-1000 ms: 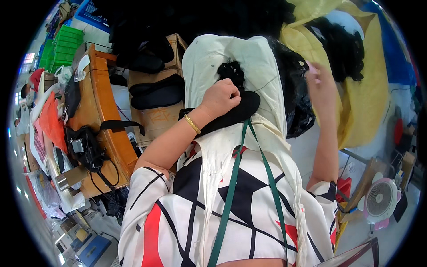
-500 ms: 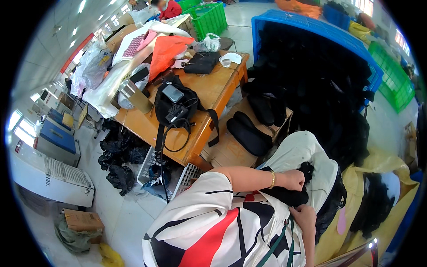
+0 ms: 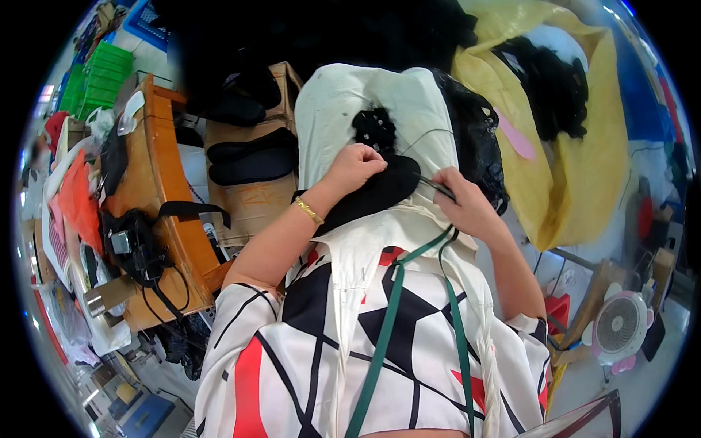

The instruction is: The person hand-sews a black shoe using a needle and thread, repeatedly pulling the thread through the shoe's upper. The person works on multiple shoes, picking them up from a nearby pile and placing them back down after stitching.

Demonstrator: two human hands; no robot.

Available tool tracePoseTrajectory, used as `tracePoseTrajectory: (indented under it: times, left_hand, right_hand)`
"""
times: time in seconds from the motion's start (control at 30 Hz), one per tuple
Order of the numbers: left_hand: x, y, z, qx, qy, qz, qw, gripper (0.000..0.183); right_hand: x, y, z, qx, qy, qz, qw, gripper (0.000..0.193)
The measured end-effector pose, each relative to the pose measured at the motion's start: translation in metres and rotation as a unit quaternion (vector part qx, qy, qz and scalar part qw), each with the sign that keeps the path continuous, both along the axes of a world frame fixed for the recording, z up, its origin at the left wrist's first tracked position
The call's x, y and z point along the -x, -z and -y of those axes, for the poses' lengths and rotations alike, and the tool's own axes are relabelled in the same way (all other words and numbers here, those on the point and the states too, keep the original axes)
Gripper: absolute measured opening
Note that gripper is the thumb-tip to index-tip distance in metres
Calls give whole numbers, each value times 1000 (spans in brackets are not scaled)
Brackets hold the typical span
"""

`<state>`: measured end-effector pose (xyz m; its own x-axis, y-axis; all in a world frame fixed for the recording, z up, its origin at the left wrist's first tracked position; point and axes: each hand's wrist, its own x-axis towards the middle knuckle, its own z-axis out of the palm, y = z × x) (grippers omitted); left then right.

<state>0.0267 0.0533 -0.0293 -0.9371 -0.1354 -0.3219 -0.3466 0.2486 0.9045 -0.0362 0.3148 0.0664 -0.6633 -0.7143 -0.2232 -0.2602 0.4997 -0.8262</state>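
A black slipper-shaped piece [image 3: 391, 186] lies across my lap on a white apron [image 3: 328, 98]. My left hand [image 3: 354, 169] is closed in a pinch at its upper edge; whatever is between the fingertips is too small to make out. At its right end my right hand [image 3: 466, 204] is closed around a slim dark metal tool [image 3: 437, 187], perhaps thread snips, pointing toward the piece. Just beyond my left fingers sits a black fuzzy bundle with pale specks [image 3: 374, 130]. A thin dark thread or wire curves over the apron to its right.
Similar black pieces [image 3: 252, 157] rest on a cardboard box [image 3: 248, 204] to the left, beside a wooden table [image 3: 164, 146] with a black bag [image 3: 135, 244]. A black plastic bag [image 3: 475, 139] and yellow sack [image 3: 577, 197] stand right. A fan [image 3: 621, 321] is at lower right.
My view has swung down and to the right, onto my lap. My hands have moved apart; the right one now shows the dark metal tool at the black piece.
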Motion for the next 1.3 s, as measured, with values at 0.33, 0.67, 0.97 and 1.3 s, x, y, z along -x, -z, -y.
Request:
tracePoseTrajectory:
  times: [0.33,0.67,0.97,1.3]
  left_hand:
    - [-8,-4,2,-124,-33,62,990,12]
    - [-8,-13,-4,-164,-69,54,983,14]
    - [-8,-11,-1,-148,-45,57,986,12]
    - [-21,-66,-4,-23,37,-97,994,10]
  right_hand:
    - [-7,22,51,-114,-20,-198,973,27]
    - [-2,27,58,-109,-25,-217,970,27]
    - [-3,30,61,-99,-33,-210,972,25]
    - [-16,21,54,49,65,99,992,36]
